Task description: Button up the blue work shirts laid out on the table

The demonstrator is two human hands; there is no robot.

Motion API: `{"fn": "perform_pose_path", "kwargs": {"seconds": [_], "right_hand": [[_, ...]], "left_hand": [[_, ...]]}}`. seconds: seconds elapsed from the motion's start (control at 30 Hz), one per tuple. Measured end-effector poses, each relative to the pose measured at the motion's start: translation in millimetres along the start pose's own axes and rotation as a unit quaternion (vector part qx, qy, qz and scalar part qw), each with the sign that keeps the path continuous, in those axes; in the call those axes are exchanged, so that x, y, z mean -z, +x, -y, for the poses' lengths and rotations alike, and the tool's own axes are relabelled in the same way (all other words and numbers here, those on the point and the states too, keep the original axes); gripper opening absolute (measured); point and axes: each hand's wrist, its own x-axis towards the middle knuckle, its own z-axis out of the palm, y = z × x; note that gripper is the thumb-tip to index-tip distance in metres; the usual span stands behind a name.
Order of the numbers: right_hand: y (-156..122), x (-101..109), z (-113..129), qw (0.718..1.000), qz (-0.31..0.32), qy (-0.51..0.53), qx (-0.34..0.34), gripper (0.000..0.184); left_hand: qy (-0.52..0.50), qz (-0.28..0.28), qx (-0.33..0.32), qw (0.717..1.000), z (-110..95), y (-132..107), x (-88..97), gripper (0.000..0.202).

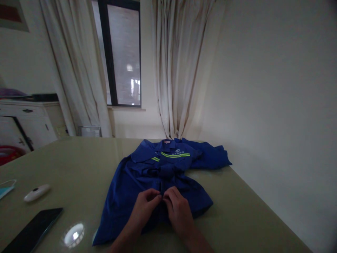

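Observation:
A dark blue work jacket (pixel 147 168) with a yellow-green reflective stripe and a pale chest logo lies spread on the table, collar toward the wall. My left hand (pixel 147 203) pinches the front edge of the jacket near its lower middle. Close beside it, my right hand (pixel 179 207) pinches the same front edge, fingertips almost meeting the left ones. Whatever small part sits between the fingertips is hidden. One sleeve stretches out to the far right, and the other side of the jacket hangs toward the near left.
On the left of the glossy table (pixel 84 158) lie a black phone (pixel 34 228), a white computer mouse (pixel 37 192) and a blue face mask (pixel 6 191). A wall (pixel 276 105) runs along the right edge. Curtains (pixel 176 70) and a white cabinet (pixel 34 119) stand behind.

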Motion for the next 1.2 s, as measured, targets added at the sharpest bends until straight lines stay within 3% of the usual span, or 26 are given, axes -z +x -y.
{"fn": "perform_pose_path", "kwargs": {"seconds": [0.2, 0.4, 0.67, 0.87, 1.07, 1.2], "right_hand": [[1.2, 3.5, 0.5, 0.999, -0.021, 0.039, 0.011, 0.018], [2.3, 11.6, 6.3, 0.993, -0.028, 0.113, -0.001, 0.016], [6.4, 11.0, 0.6, 0.971, -0.017, 0.212, -0.110, 0.006], [8.0, 4.3, -3.1, 0.964, -0.029, 0.231, -0.129, 0.004], [9.3, 1.4, -2.6, 0.965, -0.022, 0.222, -0.136, 0.004], [10.3, 4.2, -0.2, 0.966, -0.020, 0.219, -0.133, 0.003]], "left_hand": [[-0.100, 0.006, 0.031, 0.994, 7.4, 3.9, -2.0, 0.049], [-0.102, 0.028, 0.024, 0.994, 15.6, 5.6, 2.5, 0.058], [0.079, 0.043, -0.085, 0.992, -7.4, -5.5, 6.0, 0.028], [0.220, 0.069, -0.203, 0.952, -17.2, -13.1, 7.0, 0.029], [0.285, 0.061, -0.228, 0.929, -16.6, -12.8, 12.9, 0.029], [0.251, 0.073, -0.205, 0.943, -20.0, -12.3, 11.9, 0.027]]}}
